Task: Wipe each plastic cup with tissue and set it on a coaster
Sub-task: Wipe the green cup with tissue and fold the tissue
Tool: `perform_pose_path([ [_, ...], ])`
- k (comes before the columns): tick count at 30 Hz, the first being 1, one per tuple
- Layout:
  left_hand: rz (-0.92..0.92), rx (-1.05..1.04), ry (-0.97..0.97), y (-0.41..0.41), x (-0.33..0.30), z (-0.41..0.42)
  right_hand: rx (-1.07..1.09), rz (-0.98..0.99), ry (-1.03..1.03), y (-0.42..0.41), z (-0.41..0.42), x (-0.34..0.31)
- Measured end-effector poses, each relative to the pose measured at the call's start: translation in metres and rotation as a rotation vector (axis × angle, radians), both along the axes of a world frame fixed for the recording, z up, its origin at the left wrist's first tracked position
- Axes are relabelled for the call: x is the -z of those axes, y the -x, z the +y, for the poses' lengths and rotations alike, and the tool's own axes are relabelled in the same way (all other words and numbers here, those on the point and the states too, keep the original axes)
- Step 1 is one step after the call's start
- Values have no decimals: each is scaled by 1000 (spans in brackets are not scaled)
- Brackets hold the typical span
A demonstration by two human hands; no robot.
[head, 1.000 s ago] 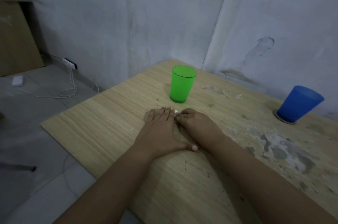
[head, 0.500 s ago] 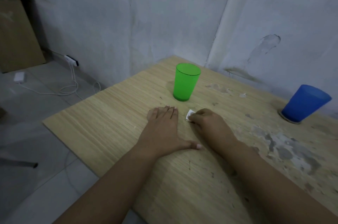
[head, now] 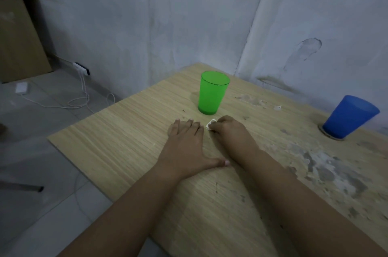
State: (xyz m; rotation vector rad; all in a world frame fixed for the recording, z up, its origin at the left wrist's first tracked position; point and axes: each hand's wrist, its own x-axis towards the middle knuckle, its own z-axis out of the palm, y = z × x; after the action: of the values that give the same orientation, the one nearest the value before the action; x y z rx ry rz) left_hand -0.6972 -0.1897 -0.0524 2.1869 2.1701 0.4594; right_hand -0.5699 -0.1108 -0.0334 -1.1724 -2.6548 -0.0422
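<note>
Two cups stood on the wooden table (head: 126,135) when I looked through the head camera: a green cup (head: 213,93) upright near the far corner, and a blue cup (head: 349,116) well apart at the right edge, already sitting on a round coaster (head: 323,132) whose rim peeked out under its base. I judged the blue one finished and the green one waiting for its turn, since I could see no coaster beneath it.

My left hand (head: 186,145) lay flat on the tabletop, fingers straight and close together, thumb stretched out toward the other forearm; it held nothing and seemed only to steady me. My right hand (head: 230,129) sat just beside it with the fingers curled under, pinching a small white scrap of tissue (head: 210,125) at the fingertips. The piece showed only as a little corner poking out toward the green cup, so I could not tell how much was bunched inside the fist.

Both hands rested just short of the green cup, which made sense if the tissue was being readied for wiping. I reckoned the next move would need the free left hand to take the cup while the right worked the tissue over it. I saw no second coaster anywhere on the table, so where the cup would go was unclear to me.
</note>
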Motion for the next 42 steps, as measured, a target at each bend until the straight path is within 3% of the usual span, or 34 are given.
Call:
perform_pose_path([
  [3, -11, 1, 7, 0, 0, 1, -84, -20, -23, -19, -15, 0],
  [8, 1, 3, 15, 0, -1, 0, 0, -102, -89, -21, -2, -1],
  [17, -14, 9, 21, 0, -1, 1, -21, 196, 161, -29, -18, -19],
  [20, -16, 8, 33, 1, -1, 1, 114, 327, 75, -28, 6, -28],
  [24, -26, 8, 35, 1, -2, 1, 181, 300, 67, -14, 30, -14],
  [34, -35, 11, 31, 1, -1, 1, -67, 246, 147, -21, -10, -9],
  [38, -31, 10, 27, 1, -2, 0, 92, 438, 313, -34, -3, -22],
  [40, -30, 10, 26, 1, -2, 1, 221, 583, 272, -32, 12, -25],
  [42, -33, 7, 33, 1, -2, 1, 291, 589, 200, -22, 22, -23],
])
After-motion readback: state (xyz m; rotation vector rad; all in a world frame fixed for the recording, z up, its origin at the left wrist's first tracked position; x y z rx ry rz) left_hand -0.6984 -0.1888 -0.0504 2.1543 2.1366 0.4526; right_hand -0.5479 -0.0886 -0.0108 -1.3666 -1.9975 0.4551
